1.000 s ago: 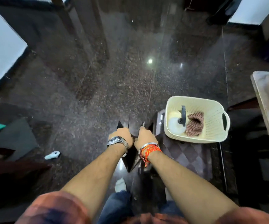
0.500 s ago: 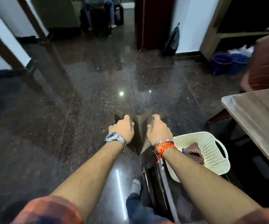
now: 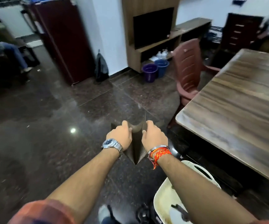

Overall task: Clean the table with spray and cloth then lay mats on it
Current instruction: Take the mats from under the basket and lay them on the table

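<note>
I find both hands closed on a bundle of dark mats [image 3: 136, 143], held out in front of the body over the polished stone floor [image 3: 49, 126], clear of everything. The left hand [image 3: 120, 135] grips the left edge and the right hand [image 3: 154, 136] the right edge, thumbs on top, fingers curled underneath where I cannot see them. The mats sag into a V between the two grips, with the lower corner hanging in a point below the wrists; I judge the two-handed hold is meant to keep several thin, floppy sheets together in one stack. Both forearms are extended almost straight and run nearly parallel, wrists level, a watch [image 3: 110, 143] on the left and thread bands [image 3: 160, 152] on the right. The wooden table [image 3: 237, 107] stands to the right, near the hands but not under them; its top looks bare, and I cannot tell from the blur whether it is wet or dry. A cream basket [image 3: 162, 199] sits low at the right, partly behind the right forearm, with a dark-topped item inside that is too blurred to name. A brown plastic chair [image 3: 188, 70] stands at the table's far corner. In my judgement the laying step is in hand but not begun: no mat lies on the table.
</note>
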A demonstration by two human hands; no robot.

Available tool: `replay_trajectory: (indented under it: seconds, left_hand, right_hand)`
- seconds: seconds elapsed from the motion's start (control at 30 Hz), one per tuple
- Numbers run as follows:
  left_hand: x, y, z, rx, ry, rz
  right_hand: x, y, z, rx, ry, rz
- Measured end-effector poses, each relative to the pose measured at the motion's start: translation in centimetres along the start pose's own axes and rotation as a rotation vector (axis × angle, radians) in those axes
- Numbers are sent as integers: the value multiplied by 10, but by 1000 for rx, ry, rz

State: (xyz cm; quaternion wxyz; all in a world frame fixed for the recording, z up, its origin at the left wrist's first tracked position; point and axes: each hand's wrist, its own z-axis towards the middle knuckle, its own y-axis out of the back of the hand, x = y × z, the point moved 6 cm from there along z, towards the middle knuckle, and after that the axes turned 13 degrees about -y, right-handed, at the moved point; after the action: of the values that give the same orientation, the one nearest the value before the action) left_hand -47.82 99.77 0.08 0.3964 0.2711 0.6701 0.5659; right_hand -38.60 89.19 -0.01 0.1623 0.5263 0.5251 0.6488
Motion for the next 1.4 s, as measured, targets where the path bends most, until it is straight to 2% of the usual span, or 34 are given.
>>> replay_trajectory:
  seconds: [0.13, 0.3, 0.63, 0.77, 0.9, 1.07, 1.17, 1.27, 1.33, 1.4]
  left_hand:
    - [-24, 4, 94, 3, -181, -18]
    - [-50, 7, 197, 50, -450, -133]
    - [-115, 21, 343, 29, -786, -292]
    - [-150, 16, 404, 13, -819, -348]
    - [-187, 20, 472, -35, -727, -518]
    - [-243, 6, 551, 41, -673, -569]
    - [-272, -14, 588, 155, -676, -599]
    - [-294, -35, 614, 388, -688, -752]
    - [-315, -51, 642, 498, -705, -869]
    - [-338, -62, 665, 607, -747, -949]
  right_hand:
    - [-28, 23, 68, -141, -206, 13]
    - [-56, 58, 138, -348, -403, 154]
    - [-122, 117, 216, -610, -727, 359]
    - [-162, 138, 249, -663, -820, 409]
    - [-210, 162, 292, -744, -910, 495]
    - [-244, 195, 345, -794, -969, 429]
    - [-270, 211, 375, -742, -1065, 354]
    - [-292, 229, 400, -605, -1132, 397]
    - [-306, 242, 427, -460, -1087, 571]
    - [-312, 251, 453, -274, -958, 866]
